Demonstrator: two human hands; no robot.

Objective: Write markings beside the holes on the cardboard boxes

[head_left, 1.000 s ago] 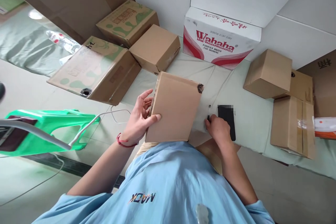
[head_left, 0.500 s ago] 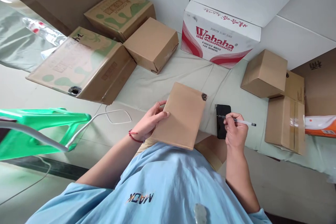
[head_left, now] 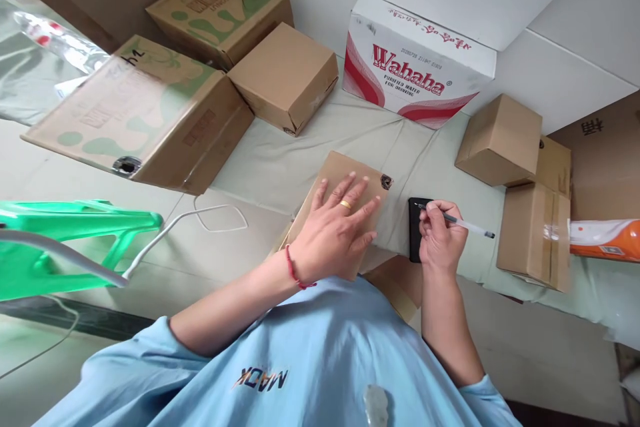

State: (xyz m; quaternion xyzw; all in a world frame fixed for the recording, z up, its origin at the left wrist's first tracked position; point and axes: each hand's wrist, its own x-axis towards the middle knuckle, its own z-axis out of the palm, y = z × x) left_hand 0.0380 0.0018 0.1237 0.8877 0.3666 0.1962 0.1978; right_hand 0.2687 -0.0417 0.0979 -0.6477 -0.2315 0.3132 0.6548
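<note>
My left hand (head_left: pixel 340 230) lies flat with fingers spread on top of a brown cardboard box (head_left: pixel 333 170) in front of my body. A gold ring is on one finger and a red cord circles the wrist. At the box's upper right corner is a dark round mark (head_left: pixel 386 182). To the right, my right hand (head_left: pixel 443 237) is closed around a clear pen (head_left: pixel 473 228), its tip pointing left. Just behind that hand a black phone (head_left: pixel 416 247) rests on the pale green cloth, partly covered by the fingers.
A white and red water carton (head_left: pixel 415 70) stands against the wall. Brown boxes (head_left: pixel 285 73) sit at the left, and more boxes (head_left: pixel 503 137) are stacked at the right beside an orange and white packet (head_left: pixel 605 240). A green plastic stool (head_left: pixel 90 217) and white cable (head_left: pixel 170 233) are at left.
My left hand has moved from gripping the box's left edge to lying spread across its top. The right hand, still with the pen, has shifted slightly left.
</note>
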